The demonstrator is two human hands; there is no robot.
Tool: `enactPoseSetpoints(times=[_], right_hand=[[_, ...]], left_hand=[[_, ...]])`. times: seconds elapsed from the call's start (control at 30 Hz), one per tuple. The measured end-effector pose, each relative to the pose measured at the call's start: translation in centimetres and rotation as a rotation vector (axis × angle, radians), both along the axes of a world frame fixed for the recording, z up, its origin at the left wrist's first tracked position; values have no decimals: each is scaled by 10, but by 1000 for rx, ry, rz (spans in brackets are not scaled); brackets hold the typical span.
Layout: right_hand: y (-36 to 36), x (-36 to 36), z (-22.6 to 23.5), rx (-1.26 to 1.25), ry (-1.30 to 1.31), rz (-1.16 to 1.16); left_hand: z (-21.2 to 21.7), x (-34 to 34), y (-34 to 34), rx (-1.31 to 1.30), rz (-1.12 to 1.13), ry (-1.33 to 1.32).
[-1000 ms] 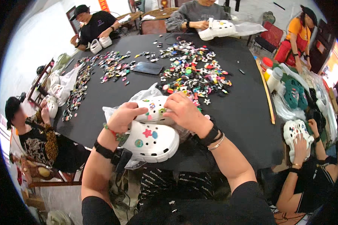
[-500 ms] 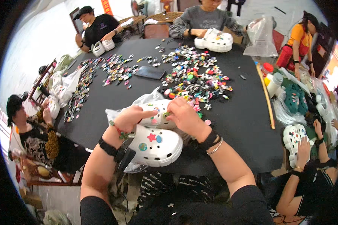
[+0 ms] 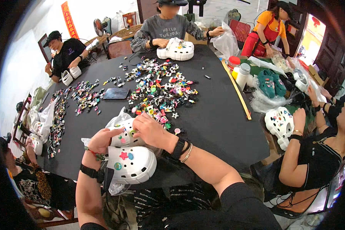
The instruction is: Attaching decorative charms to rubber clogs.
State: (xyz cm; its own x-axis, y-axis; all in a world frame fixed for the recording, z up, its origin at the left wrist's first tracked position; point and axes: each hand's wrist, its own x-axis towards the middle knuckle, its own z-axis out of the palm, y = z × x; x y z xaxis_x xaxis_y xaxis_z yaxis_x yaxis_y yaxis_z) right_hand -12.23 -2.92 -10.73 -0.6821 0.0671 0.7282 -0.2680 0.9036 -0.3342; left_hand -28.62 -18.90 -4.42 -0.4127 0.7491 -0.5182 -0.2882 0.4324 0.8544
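left hand (image 3: 100,140) | grips white clog (image 3: 123,135) (decorated) | right hand (image 3: 151,131) on it

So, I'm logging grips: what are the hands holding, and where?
Left hand grips the upper white foam clog by its left side; right hand presses on its top.

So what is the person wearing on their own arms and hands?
Both hands are bare, no gloves. The left hand has a red-and-green beaded string bracelet and a black band further up the forearm. The right hand has a black wristband plus thin metal bangles. Black short sleeves.
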Motion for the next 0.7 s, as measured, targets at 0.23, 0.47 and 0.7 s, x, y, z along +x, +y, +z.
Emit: enactPoseSetpoints(times=[0.23, 0.47, 0.7], right_hand=[[0, -1, 1, -27, 36, 6], [0, -2, -2, -35, -11, 5], [0, -4, -3, -32, -24, -10]], left_hand=[[5, 2, 5, -206, 18, 177], [-9, -6, 3, 24, -7, -36], [-19, -8, 5, 194, 4, -154]])
